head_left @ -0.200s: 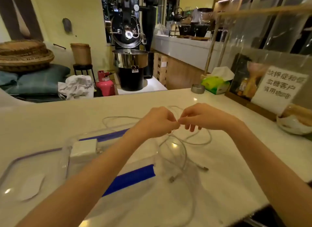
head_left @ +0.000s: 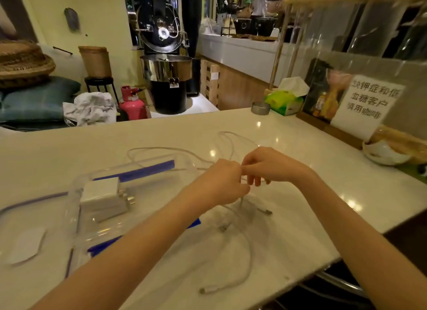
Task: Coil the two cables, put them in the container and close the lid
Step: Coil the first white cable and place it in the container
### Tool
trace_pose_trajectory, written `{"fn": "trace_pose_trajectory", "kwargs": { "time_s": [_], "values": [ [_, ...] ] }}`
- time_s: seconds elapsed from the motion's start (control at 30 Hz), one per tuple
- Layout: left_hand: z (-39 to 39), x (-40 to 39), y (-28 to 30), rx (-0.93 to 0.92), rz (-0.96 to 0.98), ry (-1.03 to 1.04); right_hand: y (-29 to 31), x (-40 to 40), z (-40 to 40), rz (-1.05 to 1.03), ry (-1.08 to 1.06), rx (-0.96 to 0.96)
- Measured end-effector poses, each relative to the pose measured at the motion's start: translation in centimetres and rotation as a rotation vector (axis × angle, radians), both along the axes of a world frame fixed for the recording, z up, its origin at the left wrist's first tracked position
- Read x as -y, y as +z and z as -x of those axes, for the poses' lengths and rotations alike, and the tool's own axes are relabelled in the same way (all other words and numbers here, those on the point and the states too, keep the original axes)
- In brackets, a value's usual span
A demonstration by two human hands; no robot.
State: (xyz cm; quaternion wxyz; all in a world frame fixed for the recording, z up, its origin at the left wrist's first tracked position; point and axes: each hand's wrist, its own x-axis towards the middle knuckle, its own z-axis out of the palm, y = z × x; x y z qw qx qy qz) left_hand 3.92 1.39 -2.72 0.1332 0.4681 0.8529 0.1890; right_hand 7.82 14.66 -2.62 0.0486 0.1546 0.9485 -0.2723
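Observation:
Two thin white cables lie tangled on the white counter. My left hand (head_left: 223,182) and my right hand (head_left: 269,165) meet above them, both pinching a strand of one white cable (head_left: 227,140) that loops away behind the hands. The other cable (head_left: 248,267) curves toward the counter's front edge and ends in a plug. A clear plastic container (head_left: 76,219) with blue clips stands at the left with a white charger (head_left: 101,195) inside. Its clear lid (head_left: 25,242) lies flat to the left of it.
At the back right of the counter stand a green tissue box (head_left: 285,102), a small metal tin (head_left: 260,107), a printed sign (head_left: 367,103) and a white bowl (head_left: 383,153). The counter's front edge (head_left: 323,266) runs close on the right.
The view has shifted slightly. Both hands stay pinched together on the cable, with more of its front loop showing near the counter's edge.

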Motion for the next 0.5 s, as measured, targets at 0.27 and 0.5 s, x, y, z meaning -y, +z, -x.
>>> {"fn": "trace_pose_trajectory", "kwargs": {
  "time_s": [0.27,0.5],
  "values": [
    [-1.9,-0.2,-3.5,-0.129,-0.071,0.016,-2.5,1.0,-0.7,0.225,-0.046,-0.01],
    [-2.1,0.2,-2.7,0.149,-0.468,0.23,-0.4,0.0,-0.5,0.521,-0.167,-0.244]
  ]
}}
